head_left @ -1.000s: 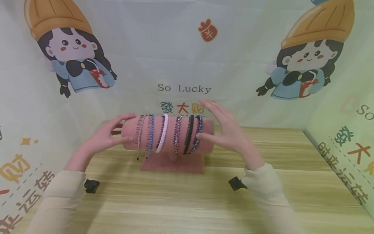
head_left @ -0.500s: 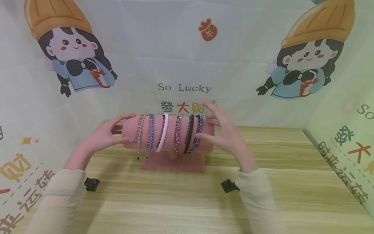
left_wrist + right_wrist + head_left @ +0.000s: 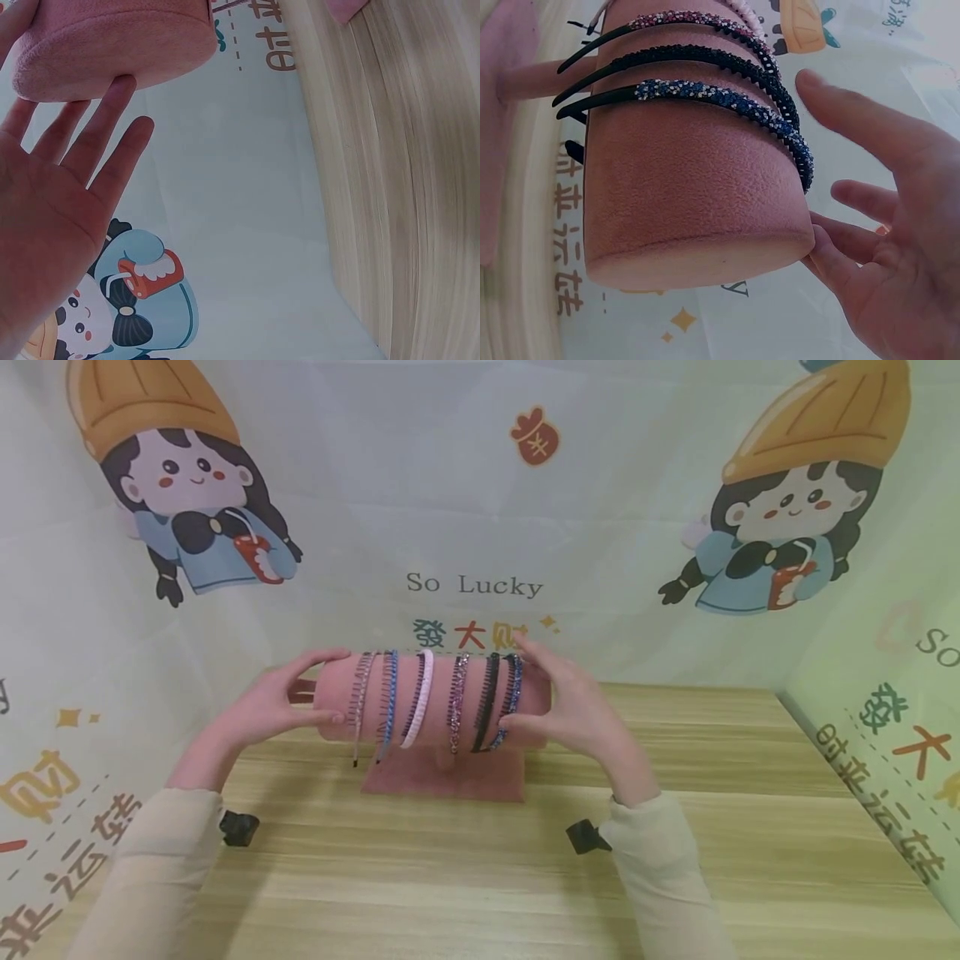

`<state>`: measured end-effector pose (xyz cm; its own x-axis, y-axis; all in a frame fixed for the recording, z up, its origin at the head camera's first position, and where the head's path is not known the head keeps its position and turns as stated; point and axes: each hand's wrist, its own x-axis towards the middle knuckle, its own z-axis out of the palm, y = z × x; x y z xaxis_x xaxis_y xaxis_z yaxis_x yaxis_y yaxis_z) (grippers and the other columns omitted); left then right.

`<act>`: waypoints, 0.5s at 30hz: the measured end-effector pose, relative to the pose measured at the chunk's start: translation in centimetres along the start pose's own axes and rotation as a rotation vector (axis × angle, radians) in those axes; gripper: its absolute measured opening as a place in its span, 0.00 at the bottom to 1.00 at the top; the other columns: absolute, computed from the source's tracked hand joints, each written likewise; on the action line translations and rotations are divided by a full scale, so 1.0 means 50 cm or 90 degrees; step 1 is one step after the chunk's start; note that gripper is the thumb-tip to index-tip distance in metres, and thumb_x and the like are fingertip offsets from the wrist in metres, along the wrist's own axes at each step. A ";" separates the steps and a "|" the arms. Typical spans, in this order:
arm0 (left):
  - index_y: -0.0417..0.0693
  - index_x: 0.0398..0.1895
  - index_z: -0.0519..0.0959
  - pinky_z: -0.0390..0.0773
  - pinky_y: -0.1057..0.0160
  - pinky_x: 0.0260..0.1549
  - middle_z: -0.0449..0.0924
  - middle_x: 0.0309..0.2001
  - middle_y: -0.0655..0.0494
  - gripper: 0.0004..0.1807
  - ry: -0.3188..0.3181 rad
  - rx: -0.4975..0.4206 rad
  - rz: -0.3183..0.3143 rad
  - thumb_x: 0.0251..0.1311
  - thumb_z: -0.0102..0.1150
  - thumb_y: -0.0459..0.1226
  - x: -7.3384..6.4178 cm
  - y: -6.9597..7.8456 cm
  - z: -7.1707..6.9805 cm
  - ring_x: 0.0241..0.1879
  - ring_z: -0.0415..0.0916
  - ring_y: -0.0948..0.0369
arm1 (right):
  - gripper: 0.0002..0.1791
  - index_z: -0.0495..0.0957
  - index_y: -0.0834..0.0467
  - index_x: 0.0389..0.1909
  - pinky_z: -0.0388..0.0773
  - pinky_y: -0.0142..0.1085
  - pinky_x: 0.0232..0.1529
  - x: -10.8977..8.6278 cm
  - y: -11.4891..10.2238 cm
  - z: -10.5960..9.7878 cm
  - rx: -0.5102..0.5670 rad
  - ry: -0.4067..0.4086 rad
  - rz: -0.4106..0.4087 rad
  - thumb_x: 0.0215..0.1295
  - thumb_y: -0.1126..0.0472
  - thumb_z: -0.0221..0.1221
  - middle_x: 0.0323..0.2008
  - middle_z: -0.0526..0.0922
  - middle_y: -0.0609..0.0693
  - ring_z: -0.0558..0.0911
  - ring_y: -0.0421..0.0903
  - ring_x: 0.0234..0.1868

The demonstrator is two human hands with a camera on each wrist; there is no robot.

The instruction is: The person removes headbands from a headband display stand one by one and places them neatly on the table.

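Observation:
A pink plush roll stand (image 3: 438, 702) lies crosswise on its pink base (image 3: 442, 777), with several hairbands over it. From left they are silvery, blue, white (image 3: 418, 700), pink-glittered (image 3: 457, 702), black and blue-glittered (image 3: 705, 91). My left hand (image 3: 262, 702) holds the roll's left end, thumb in front and fingers behind; its fingertips (image 3: 124, 84) meet the roll's end in the left wrist view. My right hand (image 3: 581, 706) spans the right end. In the right wrist view, some fingertips (image 3: 823, 244) touch the roll's end edge, while one digit stands apart from the blue-glittered hairband.
A wooden tabletop (image 3: 450, 877) lies under the stand. Printed cloth walls (image 3: 375, 468) with cartoon figures rise behind it and at both sides. Black camera mounts (image 3: 238, 829) show at both cuffs.
My right hand has moved slightly left and in toward the roll's right end, its raised fingers lowering behind it. My left hand and the hairbands stay nearly where they were.

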<state>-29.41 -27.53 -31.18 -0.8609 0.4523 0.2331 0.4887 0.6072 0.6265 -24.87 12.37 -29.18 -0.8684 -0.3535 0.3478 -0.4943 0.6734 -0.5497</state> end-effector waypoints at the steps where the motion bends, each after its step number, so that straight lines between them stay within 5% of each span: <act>1: 0.62 0.75 0.58 0.78 0.48 0.59 0.69 0.68 0.49 0.44 -0.001 0.001 0.000 0.57 0.70 0.41 0.000 0.000 0.000 0.60 0.77 0.43 | 0.56 0.53 0.42 0.77 0.61 0.54 0.73 0.000 -0.001 0.000 -0.002 -0.002 0.004 0.50 0.48 0.75 0.72 0.68 0.49 0.68 0.52 0.72; 9: 0.63 0.75 0.58 0.76 0.41 0.58 0.70 0.68 0.48 0.44 -0.002 -0.010 -0.004 0.58 0.70 0.42 -0.003 -0.001 -0.001 0.60 0.76 0.41 | 0.51 0.61 0.50 0.74 0.60 0.55 0.74 0.003 -0.008 0.001 -0.045 -0.011 0.024 0.49 0.51 0.75 0.72 0.67 0.53 0.65 0.56 0.73; 15: 0.66 0.75 0.58 0.80 0.47 0.52 0.73 0.66 0.48 0.43 -0.005 -0.010 -0.012 0.58 0.70 0.43 -0.006 -0.001 0.001 0.60 0.78 0.44 | 0.48 0.65 0.50 0.72 0.65 0.55 0.71 0.007 -0.008 0.009 -0.056 -0.001 0.032 0.48 0.50 0.76 0.68 0.70 0.54 0.67 0.55 0.70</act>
<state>-29.17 -27.66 -31.30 -0.8684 0.4466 0.2156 0.4705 0.6047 0.6426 -24.98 11.70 -29.17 -0.8922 -0.3188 0.3198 -0.4445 0.7452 -0.4971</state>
